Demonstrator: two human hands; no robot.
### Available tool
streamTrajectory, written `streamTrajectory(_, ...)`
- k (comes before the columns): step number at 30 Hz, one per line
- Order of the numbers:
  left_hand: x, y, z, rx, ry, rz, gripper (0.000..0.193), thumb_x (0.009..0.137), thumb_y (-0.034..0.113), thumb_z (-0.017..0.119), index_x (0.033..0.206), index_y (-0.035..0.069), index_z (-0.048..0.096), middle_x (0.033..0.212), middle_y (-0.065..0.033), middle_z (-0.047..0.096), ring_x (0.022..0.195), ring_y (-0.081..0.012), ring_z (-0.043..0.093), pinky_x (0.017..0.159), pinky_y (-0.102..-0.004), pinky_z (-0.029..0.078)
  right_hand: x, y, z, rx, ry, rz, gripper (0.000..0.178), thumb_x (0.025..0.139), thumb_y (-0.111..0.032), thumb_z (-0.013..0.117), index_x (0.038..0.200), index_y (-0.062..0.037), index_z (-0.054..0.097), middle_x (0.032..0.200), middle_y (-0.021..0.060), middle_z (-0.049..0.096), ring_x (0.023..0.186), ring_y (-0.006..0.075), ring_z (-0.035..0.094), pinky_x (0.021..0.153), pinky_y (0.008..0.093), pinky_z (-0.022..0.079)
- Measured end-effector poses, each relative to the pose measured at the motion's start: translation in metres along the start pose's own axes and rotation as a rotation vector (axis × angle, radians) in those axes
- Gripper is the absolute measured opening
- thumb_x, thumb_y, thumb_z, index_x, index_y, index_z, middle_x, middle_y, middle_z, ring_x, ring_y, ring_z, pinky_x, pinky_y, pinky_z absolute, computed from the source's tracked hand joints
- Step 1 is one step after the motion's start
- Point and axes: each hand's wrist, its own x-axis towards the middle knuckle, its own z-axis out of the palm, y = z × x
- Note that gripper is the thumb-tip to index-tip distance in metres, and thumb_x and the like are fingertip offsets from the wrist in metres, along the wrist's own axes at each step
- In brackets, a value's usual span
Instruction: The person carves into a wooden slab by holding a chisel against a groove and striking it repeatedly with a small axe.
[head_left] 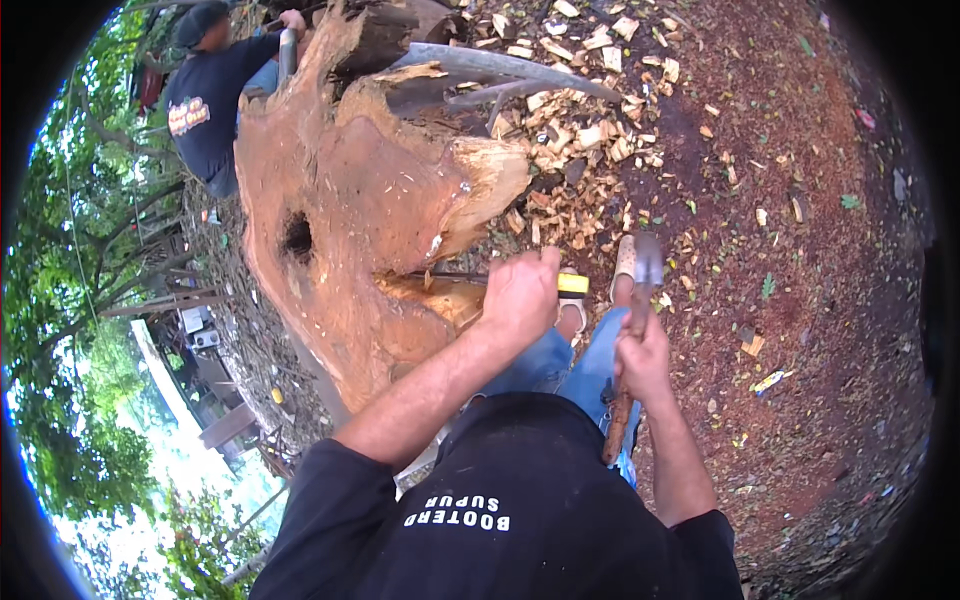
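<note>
Left hand (521,297) clamped fingers on a yellow-ended metal rod (573,285) near centre; right hand (643,357), on a wooden-handled metal hammer (649,262), three o'clock; a reddish-brown stump (365,220), ten, partly hid a dark-shirted co-worker (222,95); pale wood chips (592,135) lay at one.

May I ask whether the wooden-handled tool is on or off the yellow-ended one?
Off: the right hand holds it apart, a shoe showing between its metal head and the yellow end.

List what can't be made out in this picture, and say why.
All in the head view:
Middle of the yellow-ended tool: hidden by the left hand.
Exact shape of the metal head above the right hand: blurred.
Depth of the hole in the wood: lost in shadow.
Feet of the co-worker: hidden behind the wood.
</note>
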Motion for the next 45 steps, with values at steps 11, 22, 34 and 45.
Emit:
streamTrajectory(11,0.029,0.022,-0.035,-0.237,0.121,-0.025,0.032,0.077,0.006,0.069,0.099,0.001,0.048,0.084,-0.0226,0.067,0.077,-0.0435,0.068,0.068,-0.0526,0.054,0.008,-0.027,-0.044,-0.044,0.049,-0.066,0.024,0.082,0.002,0.051,0.106,-0.0007,0.05,0.07,0.0009,0.052,0.045,0.0081,0.047,0.04,0.0239,0.04)
streamTrajectory(22,0.038,0.028,-0.045,-0.295,0.216,-0.095,0.042,0.085,0.021,0.075,0.106,0.001,0.044,0.086,-0.0246,0.066,0.079,-0.0454,0.067,0.069,-0.0543,0.053,0.022,-0.043,-0.051,-0.031,0.063,-0.099,0.025,0.083,0.001,0.05,0.108,-0.001,0.05,0.072,0.0018,0.053,0.046,0.0095,0.049,0.041,0.0236,0.041)
streamTrajectory(34,0.051,0.012,-0.044,-0.273,0.137,-0.117,0.036,0.083,0.01,0.071,0.102,0.0,0.043,0.081,-0.0251,0.067,0.076,-0.0468,0.067,0.067,-0.055,0.052,0.039,-0.094,-0.071,-0.029,0.172,-0.208,0.027,0.083,-0.004,0.048,0.11,-0.0011,0.05,0.071,0.0021,0.053,0.046,0.009,0.046,0.041,0.0227,0.042)
streamTrajectory(45,0.055,0.007,-0.049,-0.292,0.187,-0.136,0.033,0.083,0.008,0.069,0.102,0.0,0.044,0.082,-0.0264,0.067,0.077,-0.0468,0.067,0.069,-0.0553,0.053,0.062,-0.122,-0.062,0.038,0.109,-0.347,0.028,0.084,-0.002,0.05,0.111,-0.0002,0.05,0.073,0.0032,0.052,0.049,0.0082,0.047,0.043,0.0225,0.043)
